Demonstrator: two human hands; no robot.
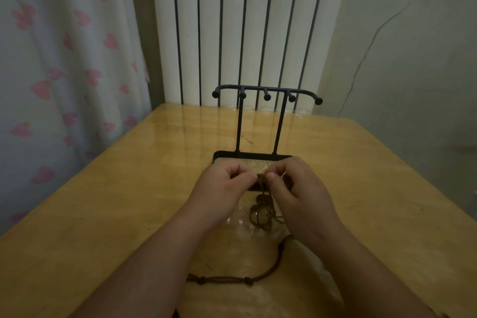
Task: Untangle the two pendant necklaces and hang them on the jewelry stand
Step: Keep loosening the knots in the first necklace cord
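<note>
Just in front of the stand, a knot of brown necklaces is pinched from both sides: the left hand and the right hand are curled on it, fingertips nearly meeting. Below the hands the tangle is draped onto the surface, apparently with a round pendant caught in it. A knotted cord is laid nearer, between the forearms, on the surface.

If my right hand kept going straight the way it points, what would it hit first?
Likely the base tray of the jewelry stand, just beyond the right hand; height above it is unclear.
</note>
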